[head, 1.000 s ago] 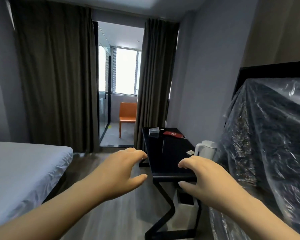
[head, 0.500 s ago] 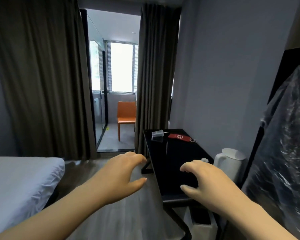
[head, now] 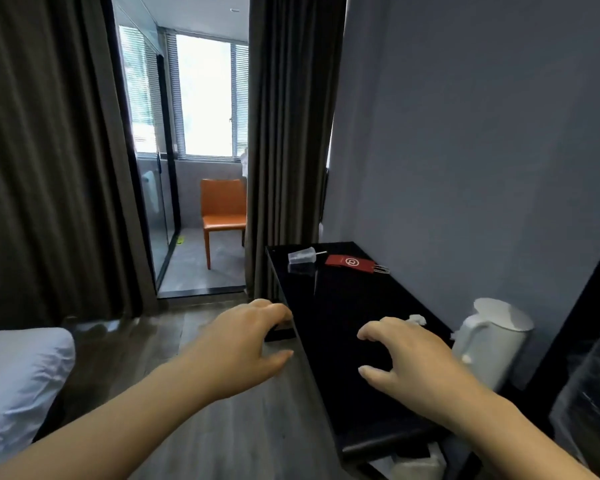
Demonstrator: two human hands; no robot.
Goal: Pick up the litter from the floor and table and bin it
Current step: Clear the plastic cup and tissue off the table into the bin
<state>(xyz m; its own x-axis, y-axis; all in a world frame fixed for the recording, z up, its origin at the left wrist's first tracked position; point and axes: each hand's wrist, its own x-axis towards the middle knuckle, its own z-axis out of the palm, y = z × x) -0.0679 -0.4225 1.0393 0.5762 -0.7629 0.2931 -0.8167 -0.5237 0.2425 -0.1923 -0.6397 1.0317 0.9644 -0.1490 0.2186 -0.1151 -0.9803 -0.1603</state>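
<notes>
Right hand (head: pixel 420 358) empty, fingers spread and curled, over black table (head: pixel 343 306). Left hand (head: pixel 246 341) likewise empty, open. Crumpled white scrap (head: pixel 417 319) lies just beyond right fingertips, beside kettle (head: pixel 492 341). Advice: pinch scrap lightly, avoid nudging kettle.

— What do you have in front of you?
— Your left hand (head: pixel 243 344) hangs over the grey wood floor (head: pixel 222 438) beside the glossy black table (head: pixel 340 306), fingers curled and empty. Your right hand (head: pixel 413 362) hovers above the table, spread, holding nothing.
— And the litter?
— You can see a small crumpled white tissue (head: pixel 417 319) just past your right fingertips, near the white plastic kettle (head: pixel 492 341). At the far end lie a clear plastic cup (head: pixel 302 255) on its side and a flat red paper packet (head: pixel 350 263).
</notes>
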